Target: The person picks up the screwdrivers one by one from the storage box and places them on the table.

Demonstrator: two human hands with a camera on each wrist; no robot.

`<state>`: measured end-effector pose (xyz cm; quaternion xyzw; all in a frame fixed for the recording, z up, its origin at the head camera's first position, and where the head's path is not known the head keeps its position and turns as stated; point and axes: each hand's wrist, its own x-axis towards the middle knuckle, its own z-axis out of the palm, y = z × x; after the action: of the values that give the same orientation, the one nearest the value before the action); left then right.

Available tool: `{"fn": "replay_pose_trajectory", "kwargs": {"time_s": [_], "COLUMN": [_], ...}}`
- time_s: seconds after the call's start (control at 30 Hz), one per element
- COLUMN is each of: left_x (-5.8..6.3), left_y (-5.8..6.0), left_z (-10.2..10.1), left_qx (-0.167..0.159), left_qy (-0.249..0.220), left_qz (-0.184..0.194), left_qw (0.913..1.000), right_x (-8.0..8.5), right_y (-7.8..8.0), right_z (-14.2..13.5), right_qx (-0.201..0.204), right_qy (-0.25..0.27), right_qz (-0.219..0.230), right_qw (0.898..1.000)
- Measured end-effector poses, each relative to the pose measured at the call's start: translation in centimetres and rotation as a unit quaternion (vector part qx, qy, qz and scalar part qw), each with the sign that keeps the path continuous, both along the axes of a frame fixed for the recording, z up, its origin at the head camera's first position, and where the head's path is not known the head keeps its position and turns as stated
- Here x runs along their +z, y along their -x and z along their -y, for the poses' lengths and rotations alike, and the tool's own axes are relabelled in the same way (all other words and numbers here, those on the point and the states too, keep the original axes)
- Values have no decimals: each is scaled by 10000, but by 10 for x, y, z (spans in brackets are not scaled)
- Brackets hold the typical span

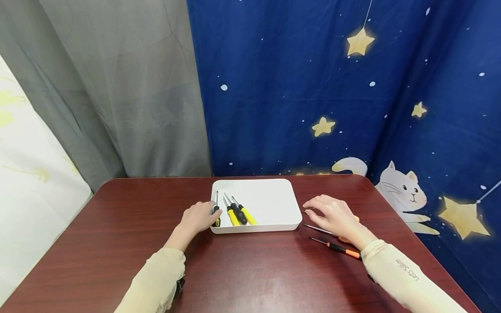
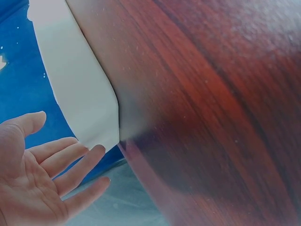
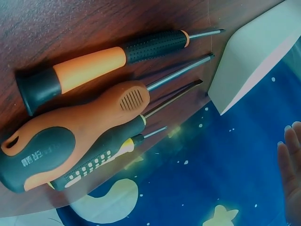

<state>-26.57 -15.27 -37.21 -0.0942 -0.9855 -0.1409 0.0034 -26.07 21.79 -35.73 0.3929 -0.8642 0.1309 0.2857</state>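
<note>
My left hand (image 1: 198,216) is at the left rim of a white tray (image 1: 272,202), thumb reaching over it, fingers relaxed and holding nothing. Inside the tray, closest to that thumb, lies a black-and-yellow screwdriver (image 1: 217,222). Beside it are a black-handled screwdriver (image 1: 239,214) and two yellow-handled ones. My right hand (image 1: 330,213) hovers off the tray's right side, fingers loosely bent. Several screwdrivers lie below it on the table, partly hidden in the head view. The right wrist view shows an orange-and-black slim screwdriver (image 3: 91,69) and a thick orange-and-green screwdriver (image 3: 80,127).
The dark red wooden table (image 1: 250,265) runs back to a grey curtain (image 1: 129,95) and a blue star-patterned curtain (image 1: 274,87). In the right wrist view, a green screwdriver (image 3: 113,141) and a small yellow-collared one (image 3: 126,147) lie behind the thick handle.
</note>
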Motion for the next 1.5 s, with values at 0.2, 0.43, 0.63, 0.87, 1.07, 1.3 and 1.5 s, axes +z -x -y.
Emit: {"fn": "replay_pose_trajectory", "kwargs": {"time_s": [0.2,0.43,0.63,0.87,1.07,1.3,1.5], "left_x": [-1,1,2,1,0,0,0], "left_y": [1,0,-1,-1,0,0,0], "left_z": [1,0,-1,-1,0,0,-1], "left_qx": [5,-6,13,18,17,21,20], "left_qy": [-8,-10,-45,-47,-41,-36,-39], "left_qz": [-21,-9,24,3,3,-8,5], "left_qw": [10000,10000,10000,10000,10000,10000,10000], "right_x": [-1,-1,-1,-3,-6,-5,-5], "right_y": [2,6,8,10,12,13,16], "right_z": [2,12,17,23,26,29,33], "right_qx": [-5,38,76,3,-64,-150,-117], "right_qy": [51,95,152,225,244,237,208], "right_qz": [-7,87,128,124,167,289,342], "right_qw": [10000,9999,9998,9997,9995,9992,9991]}}
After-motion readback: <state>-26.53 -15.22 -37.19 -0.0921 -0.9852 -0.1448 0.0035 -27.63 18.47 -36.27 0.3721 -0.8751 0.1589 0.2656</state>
